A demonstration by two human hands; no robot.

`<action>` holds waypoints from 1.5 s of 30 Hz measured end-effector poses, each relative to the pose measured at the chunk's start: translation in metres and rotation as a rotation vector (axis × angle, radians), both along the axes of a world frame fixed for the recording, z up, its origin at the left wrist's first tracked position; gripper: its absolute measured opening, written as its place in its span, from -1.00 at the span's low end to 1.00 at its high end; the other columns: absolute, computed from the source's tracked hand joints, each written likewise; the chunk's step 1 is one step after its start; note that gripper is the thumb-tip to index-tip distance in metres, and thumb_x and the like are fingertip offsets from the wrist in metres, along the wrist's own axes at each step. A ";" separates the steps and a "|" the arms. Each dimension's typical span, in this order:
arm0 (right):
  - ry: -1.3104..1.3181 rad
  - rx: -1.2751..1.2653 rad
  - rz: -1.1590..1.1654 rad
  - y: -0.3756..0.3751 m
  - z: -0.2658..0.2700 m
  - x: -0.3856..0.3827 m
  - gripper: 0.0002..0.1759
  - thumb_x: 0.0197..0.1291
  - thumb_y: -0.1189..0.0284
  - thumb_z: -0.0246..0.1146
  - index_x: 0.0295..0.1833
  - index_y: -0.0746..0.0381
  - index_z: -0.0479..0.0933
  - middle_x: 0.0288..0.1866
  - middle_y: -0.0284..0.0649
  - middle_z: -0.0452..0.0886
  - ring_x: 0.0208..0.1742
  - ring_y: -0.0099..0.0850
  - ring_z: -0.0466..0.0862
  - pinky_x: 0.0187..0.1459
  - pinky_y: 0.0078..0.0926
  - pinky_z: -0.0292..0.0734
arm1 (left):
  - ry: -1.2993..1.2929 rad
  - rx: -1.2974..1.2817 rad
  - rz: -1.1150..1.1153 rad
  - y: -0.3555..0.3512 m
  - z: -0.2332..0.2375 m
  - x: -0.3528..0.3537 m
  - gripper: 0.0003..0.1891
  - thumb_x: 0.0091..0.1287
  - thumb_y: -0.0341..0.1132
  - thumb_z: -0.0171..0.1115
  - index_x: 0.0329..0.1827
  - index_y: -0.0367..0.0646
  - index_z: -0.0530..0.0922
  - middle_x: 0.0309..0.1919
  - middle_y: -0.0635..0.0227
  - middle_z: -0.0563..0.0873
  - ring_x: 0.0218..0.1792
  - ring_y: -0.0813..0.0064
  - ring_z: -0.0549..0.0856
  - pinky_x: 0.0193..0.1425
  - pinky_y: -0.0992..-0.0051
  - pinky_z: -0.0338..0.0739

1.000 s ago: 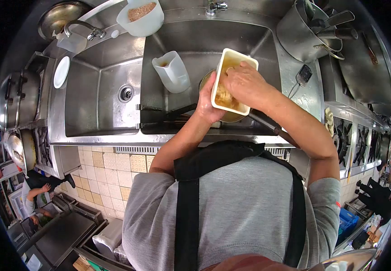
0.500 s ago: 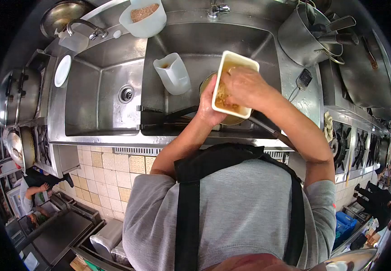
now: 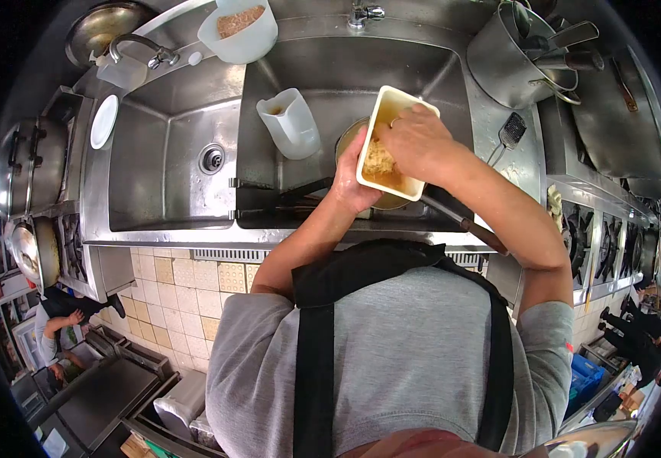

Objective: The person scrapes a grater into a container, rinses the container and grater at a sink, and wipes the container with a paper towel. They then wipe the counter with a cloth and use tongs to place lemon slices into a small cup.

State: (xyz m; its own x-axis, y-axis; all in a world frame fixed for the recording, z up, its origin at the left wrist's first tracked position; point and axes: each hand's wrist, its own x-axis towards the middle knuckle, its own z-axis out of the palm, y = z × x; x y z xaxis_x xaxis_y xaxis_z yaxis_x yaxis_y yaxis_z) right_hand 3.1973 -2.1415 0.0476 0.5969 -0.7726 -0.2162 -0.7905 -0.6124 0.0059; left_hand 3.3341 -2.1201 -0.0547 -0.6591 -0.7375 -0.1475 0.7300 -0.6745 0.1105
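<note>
My left hand (image 3: 354,179) grips the near left side of a white rectangular tub (image 3: 368,156), which is tilted over the right sink basin. Inside the tub lies pale yellow, finely chopped food (image 3: 378,159) in amber liquid. My right hand (image 3: 419,145) reaches into the tub from the right. Its fingers are bent down into the far part, and their tips are hidden. Beneath the tub, a round pan (image 3: 345,141) shows in part, with a long handle (image 3: 452,216) running to the lower right. A translucent plastic jug (image 3: 290,126) lies left of the tub.
A white container with brownish food (image 3: 240,34) stands on the back ledge near a faucet (image 3: 365,14). To the right are a tall pot with handled tools (image 3: 506,65) and a wire skimmer (image 3: 510,131). The left basin (image 3: 162,183) has a drain. Other people (image 3: 639,336) are in the background.
My right hand has shifted slightly up and to the right inside the tub, uncovering more of the chopped food. My left hand and the tub stay nearly in place.
</note>
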 end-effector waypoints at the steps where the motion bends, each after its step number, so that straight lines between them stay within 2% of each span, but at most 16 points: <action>1: -0.003 -0.004 -0.008 -0.001 -0.005 0.003 -0.78 0.06 0.47 0.22 -0.15 0.28 0.59 -0.33 -0.09 0.69 -0.16 -0.15 0.69 -0.13 -0.18 0.55 | -0.021 0.008 0.004 0.001 -0.004 -0.001 -0.54 0.48 0.00 -0.19 0.28 -0.06 0.39 0.15 0.28 0.57 0.15 0.28 0.58 0.25 0.15 0.47; 2: -0.007 -0.009 -0.016 -0.002 -0.007 0.005 -0.77 0.05 0.47 0.23 -0.14 0.27 0.59 -0.34 -0.10 0.69 -0.16 -0.15 0.69 -0.14 -0.21 0.55 | -0.043 0.015 0.008 0.001 -0.007 0.000 -0.53 0.48 -0.01 -0.19 0.28 -0.06 0.39 0.15 0.27 0.57 0.15 0.28 0.58 0.26 0.16 0.46; 5: -0.070 0.003 -0.037 -0.004 0.000 0.006 -0.76 0.06 0.50 0.21 -0.11 0.29 0.58 -0.29 -0.08 0.69 -0.12 -0.15 0.68 -0.09 -0.21 0.55 | 0.143 -0.017 -0.022 -0.001 -0.011 0.004 -0.54 0.49 -0.02 -0.20 0.29 -0.06 0.38 0.16 0.26 0.57 0.16 0.26 0.57 0.26 0.15 0.47; 8: -0.198 0.056 -0.143 -0.004 0.014 0.005 -0.86 0.07 0.53 0.18 -0.21 0.25 0.54 -0.24 -0.06 0.64 -0.14 -0.11 0.66 -0.03 -0.15 0.50 | 0.118 -0.014 0.000 -0.004 -0.007 0.005 -0.54 0.49 -0.02 -0.19 0.30 -0.06 0.37 0.17 0.25 0.55 0.18 0.25 0.56 0.25 0.15 0.47; 14: -0.407 0.151 -0.163 -0.009 0.017 0.004 -0.77 0.07 0.54 0.22 -0.10 0.21 0.54 -0.11 -0.12 0.62 -0.04 -0.09 0.62 0.01 -0.16 0.51 | -0.051 0.028 0.050 0.001 0.003 0.003 -0.50 0.44 0.10 -0.11 0.25 -0.04 0.41 0.11 0.32 0.59 0.11 0.30 0.61 0.21 0.20 0.52; 20: -0.567 0.224 -0.087 -0.009 0.008 0.000 -0.80 0.07 0.54 0.22 -0.14 0.22 0.53 -0.14 -0.14 0.62 -0.04 -0.09 0.62 0.04 -0.19 0.50 | -0.026 0.014 0.016 0.001 -0.006 0.008 -0.48 0.42 0.13 -0.10 0.26 0.00 0.41 0.10 0.31 0.59 0.10 0.29 0.62 0.15 0.19 0.57; 23: -0.570 0.133 -0.071 -0.007 -0.001 -0.001 -0.80 0.08 0.51 0.24 -0.13 0.22 0.55 -0.15 -0.13 0.63 -0.06 -0.08 0.62 0.00 -0.21 0.51 | -0.052 0.071 0.020 0.001 -0.004 0.008 -0.48 0.43 0.13 -0.12 0.26 0.00 0.40 0.09 0.31 0.60 0.09 0.28 0.63 0.13 0.19 0.58; 26: -0.552 0.143 -0.182 -0.003 0.014 0.006 -0.79 0.07 0.47 0.25 -0.13 0.21 0.56 -0.16 -0.10 0.65 -0.08 -0.07 0.64 -0.02 -0.20 0.53 | -0.030 0.077 0.020 0.002 -0.003 0.006 -0.49 0.43 0.13 -0.12 0.25 0.00 0.42 0.08 0.32 0.61 0.08 0.28 0.63 0.11 0.19 0.59; 29: -0.430 0.177 -0.182 0.000 0.021 0.010 -0.79 0.07 0.43 0.25 -0.13 0.20 0.58 -0.16 -0.04 0.65 -0.10 -0.07 0.65 -0.04 -0.18 0.54 | -0.041 0.062 0.022 0.001 -0.008 0.007 -0.50 0.43 0.12 -0.13 0.22 0.00 0.45 0.06 0.33 0.62 0.07 0.29 0.64 0.10 0.19 0.59; 32: -0.325 0.109 -0.076 0.010 0.008 0.014 -0.78 0.05 0.38 0.28 -0.18 0.21 0.58 -0.22 -0.03 0.65 -0.17 -0.09 0.67 -0.08 -0.16 0.56 | -0.113 0.058 0.000 0.001 -0.004 0.008 -0.50 0.44 0.12 -0.13 0.20 -0.01 0.46 0.05 0.34 0.63 0.06 0.31 0.64 0.09 0.19 0.59; 33: -0.250 0.067 -0.054 0.012 0.000 0.017 -0.81 -0.01 0.45 0.27 -0.22 0.23 0.61 -0.28 -0.07 0.65 -0.22 -0.15 0.70 -0.14 -0.23 0.60 | -0.119 0.079 -0.007 0.002 -0.003 0.007 -0.50 0.43 0.13 -0.13 0.20 -0.02 0.46 0.04 0.34 0.63 0.06 0.32 0.64 0.10 0.19 0.59; 35: -0.263 -0.042 -0.024 0.006 -0.016 0.012 -0.81 0.00 0.48 0.25 -0.22 0.24 0.60 -0.30 -0.06 0.65 -0.23 -0.16 0.70 -0.15 -0.25 0.61 | -0.130 0.123 -0.015 0.003 -0.002 0.006 -0.49 0.43 0.13 -0.12 0.20 -0.03 0.46 0.04 0.34 0.63 0.06 0.32 0.64 0.10 0.20 0.59; 37: -0.229 -0.142 -0.026 0.002 -0.010 0.010 -0.82 0.03 0.54 0.19 -0.20 0.25 0.58 -0.32 -0.05 0.65 -0.24 -0.16 0.71 -0.17 -0.28 0.63 | -0.067 0.081 0.006 0.001 -0.007 0.006 -0.49 0.43 0.13 -0.11 0.20 -0.03 0.46 0.05 0.35 0.63 0.07 0.32 0.63 0.12 0.20 0.58; 41: -0.348 -0.026 -0.059 -0.005 0.013 0.004 -0.76 0.05 0.53 0.15 -0.11 0.19 0.55 -0.21 -0.08 0.67 -0.22 -0.07 0.68 -0.15 -0.15 0.58 | -0.077 0.080 0.027 0.001 0.003 0.006 -0.50 0.43 0.13 -0.10 0.20 -0.03 0.46 0.06 0.35 0.63 0.09 0.32 0.63 0.14 0.21 0.56; 45: -0.257 0.113 -0.181 -0.001 0.029 0.011 -0.76 0.09 0.48 0.18 -0.09 0.18 0.56 -0.23 -0.06 0.66 -0.21 -0.08 0.67 -0.16 -0.14 0.57 | -0.054 0.081 0.022 0.001 0.003 0.007 -0.50 0.44 0.12 -0.12 0.21 -0.02 0.45 0.05 0.34 0.62 0.07 0.31 0.63 0.15 0.22 0.55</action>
